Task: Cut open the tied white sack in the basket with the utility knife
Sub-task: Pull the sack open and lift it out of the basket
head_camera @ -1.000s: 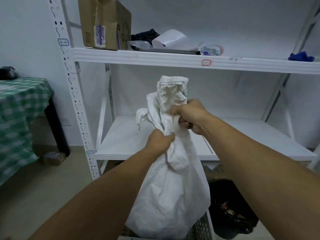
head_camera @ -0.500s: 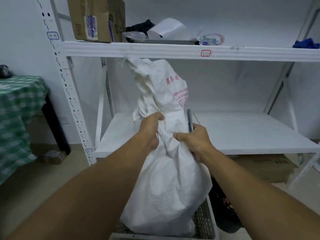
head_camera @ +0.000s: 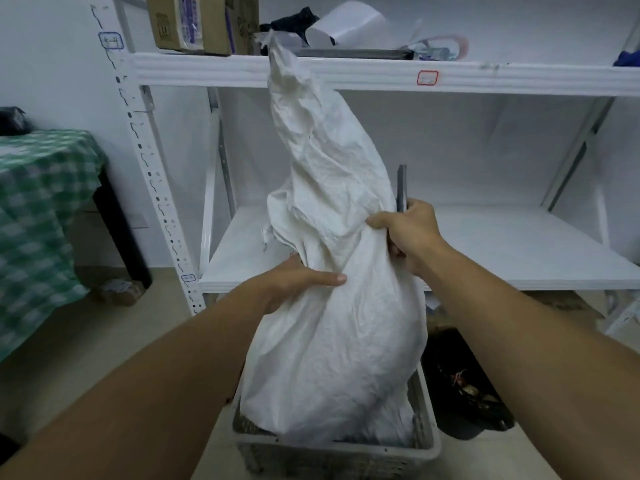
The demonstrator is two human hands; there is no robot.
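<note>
A tall white woven sack (head_camera: 332, 334) stands in a grey slatted basket (head_camera: 424, 441) on the floor, its loose neck reaching up to the upper shelf edge. My left hand (head_camera: 298, 280) lies against the sack's left side at mid-height, thumb straight across the fabric; its fingers are hidden behind the sack. My right hand (head_camera: 407, 233) grips the grey utility knife (head_camera: 401, 187), which points straight up, and its thumb pinches a fold of the sack's right side. The sack's tie is not visible.
A white metal rack (head_camera: 485, 251) stands right behind the basket, with a cardboard box (head_camera: 201, 22) and clutter on its upper shelf. A black bag (head_camera: 464, 382) lies right of the basket. A green-checked table (head_camera: 38, 209) stands at the left.
The sack's neck has stretched taller and turned, hiding its red print. My left hand slid down and flattened on the sack. My right hand with the knife moved slightly up and right.
</note>
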